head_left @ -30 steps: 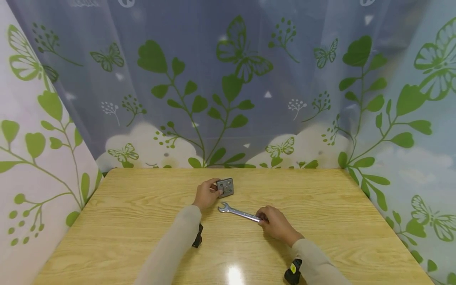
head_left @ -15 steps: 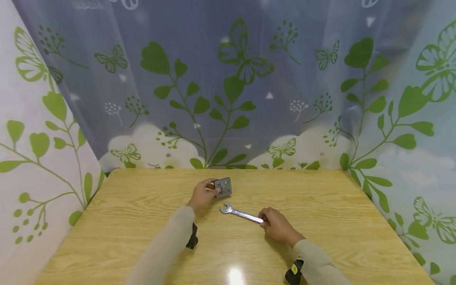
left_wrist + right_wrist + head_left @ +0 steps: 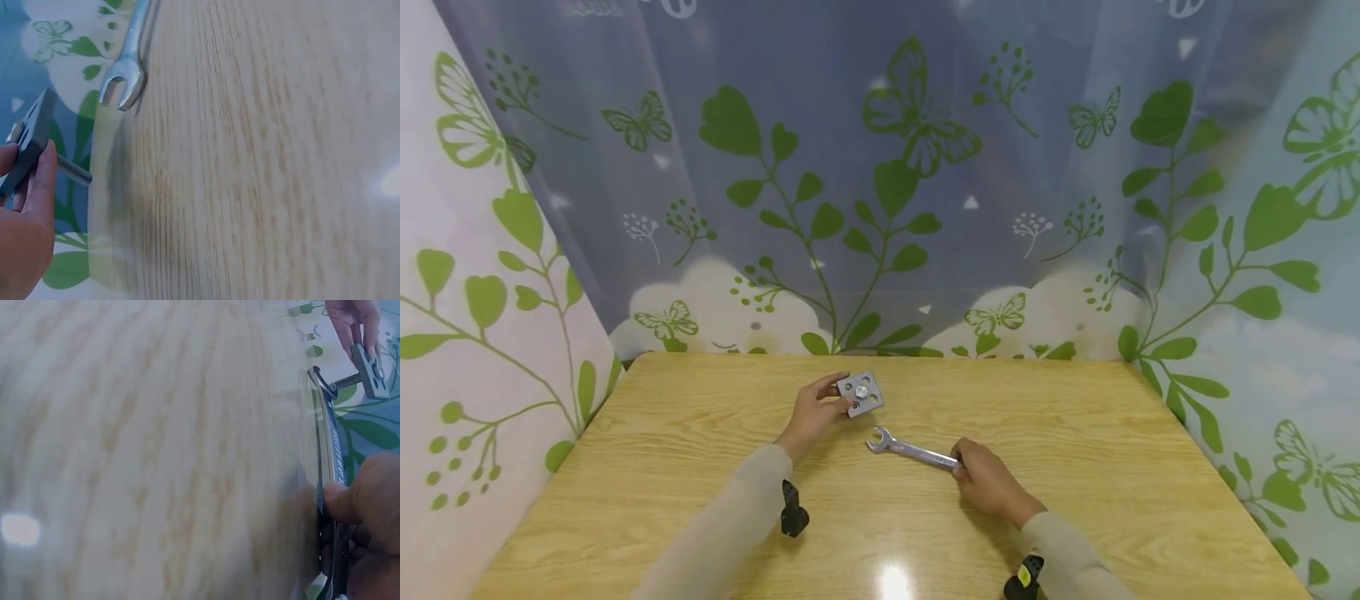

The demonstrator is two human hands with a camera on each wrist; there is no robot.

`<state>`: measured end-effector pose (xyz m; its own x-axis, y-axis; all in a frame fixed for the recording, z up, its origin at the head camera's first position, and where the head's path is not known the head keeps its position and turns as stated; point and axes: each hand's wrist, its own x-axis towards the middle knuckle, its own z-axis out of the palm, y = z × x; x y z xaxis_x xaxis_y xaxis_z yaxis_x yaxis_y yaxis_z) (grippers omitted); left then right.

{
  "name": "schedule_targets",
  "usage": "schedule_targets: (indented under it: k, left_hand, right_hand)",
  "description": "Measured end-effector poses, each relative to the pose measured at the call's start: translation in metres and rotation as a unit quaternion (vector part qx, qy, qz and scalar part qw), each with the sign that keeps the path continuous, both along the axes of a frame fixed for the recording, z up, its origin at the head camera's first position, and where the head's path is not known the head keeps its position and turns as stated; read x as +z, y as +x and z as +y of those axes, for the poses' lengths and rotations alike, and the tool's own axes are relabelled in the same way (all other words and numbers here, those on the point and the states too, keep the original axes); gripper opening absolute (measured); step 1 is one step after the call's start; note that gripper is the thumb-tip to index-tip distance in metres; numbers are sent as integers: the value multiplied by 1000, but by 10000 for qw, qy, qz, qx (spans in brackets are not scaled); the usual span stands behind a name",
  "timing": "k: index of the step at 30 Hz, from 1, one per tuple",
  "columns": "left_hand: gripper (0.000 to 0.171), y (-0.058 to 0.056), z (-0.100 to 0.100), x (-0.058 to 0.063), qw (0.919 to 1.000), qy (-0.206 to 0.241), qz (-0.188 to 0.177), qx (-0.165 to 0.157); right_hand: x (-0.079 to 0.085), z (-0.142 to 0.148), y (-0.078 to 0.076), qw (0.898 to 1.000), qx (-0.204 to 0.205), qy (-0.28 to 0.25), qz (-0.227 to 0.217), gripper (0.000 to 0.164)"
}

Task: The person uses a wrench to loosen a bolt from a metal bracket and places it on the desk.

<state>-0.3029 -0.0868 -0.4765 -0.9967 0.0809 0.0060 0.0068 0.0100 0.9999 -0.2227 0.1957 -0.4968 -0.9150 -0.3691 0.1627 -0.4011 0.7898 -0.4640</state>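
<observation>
In the head view my left hand pinches a square grey metal plate by its left side, thumb on the near face and fingers behind. A bolt's head sits at the plate's centre, with holes around it. The threaded shank of this bolt sticks out of the other face in the left wrist view. My right hand grips a silver wrench by its right end, the fingers covering that end. The wrench's open-ended head points left, below and right of the plate in the head view.
A wood-grain table lies under both hands, with a bright light reflection near its front. Curtain-like sheets with printed leaves and butterflies stand behind the table and at both sides. Each wrist carries a small black camera.
My left hand has moved a little left and turned the plate so its bolt-head face shows more fully. My right hand and the wrench have shifted slightly right.
</observation>
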Motion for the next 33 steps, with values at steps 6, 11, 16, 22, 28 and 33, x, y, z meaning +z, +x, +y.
schedule_targets:
  k: [6,11,16,22,28,33]
  left_hand:
    - [44,11,-6,6,9982,398,-379,-235]
    - [45,16,-9,5,9919,893,-826,-374]
    - [44,17,-13,1,9864,1228,-1032,-362]
    - [45,21,-18,0,9822,1517,-1051,-364]
    - [52,25,-20,2,9775,1729,-1125,-437]
    - [68,28,-22,1,9863,1123,-1171,-296]
  right_hand:
    - [0,5,1,9999,118,-56,-3,12]
    - [0,8,2,9996,179,-230,-54,11]
    - [0,10,2,9987,122,-432,-227,11]
    - [1,16,2,9965,68,-700,-442,11]
    - [2,20,0,9949,85,-856,-519,11]
    - [6,19,1,9934,105,-953,-632,11]
